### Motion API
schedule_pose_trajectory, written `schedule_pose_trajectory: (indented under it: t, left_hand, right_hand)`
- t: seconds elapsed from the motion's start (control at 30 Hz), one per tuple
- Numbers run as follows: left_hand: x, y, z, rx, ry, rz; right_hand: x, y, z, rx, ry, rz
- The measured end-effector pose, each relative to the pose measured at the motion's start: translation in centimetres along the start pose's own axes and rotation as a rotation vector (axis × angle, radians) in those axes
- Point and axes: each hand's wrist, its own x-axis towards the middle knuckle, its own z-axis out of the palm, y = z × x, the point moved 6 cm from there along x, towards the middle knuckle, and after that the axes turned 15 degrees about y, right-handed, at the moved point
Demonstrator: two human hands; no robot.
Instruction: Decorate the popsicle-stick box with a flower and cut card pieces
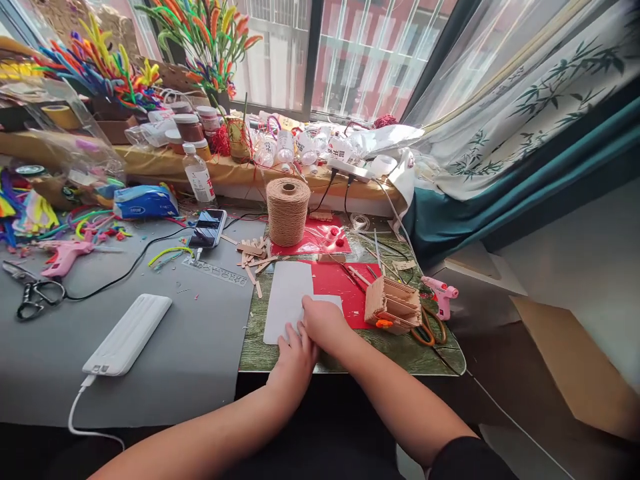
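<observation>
While the surface (200, 363) stretches widest, plain gray on the left and green wood-patterned on the right, a red sheet (337, 285) lies on its green part. A white sheet (287, 287) lies in front of the person, beside the red one, its near end at the hands. The left hand (295, 353) rests with bent fingers on the sheet's near edge; the right hand (325, 325) is curled just against it, and whether either grips anything cannot be told. Upright behind the white sheet stands a spool of brown twine (289, 217). To the right sits a compartmented craft-stick box (393, 307), with brown-handled scissors (425, 335) partly behind it. A smaller white piece (336, 302) shows beyond the right hand, over the red sheet. Smallest, an orange piece (384, 324) is at the box's near side.
</observation>
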Motion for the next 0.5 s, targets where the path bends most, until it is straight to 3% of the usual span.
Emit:
schedule_pose_trajectory:
  t: [0.3,0.5]
  left_hand:
    - [0.0,-1.0,0.4,-0.053,0.042,0.014]
    - [-0.5,-0.6,0.5,0.097,0.228,0.059]
  right_hand:
    - [1.4,-0.1,1.2,-0.056,-0.01,0.004]
    - [0.5,0.3,1.8,-0.092,0.007,0.0]
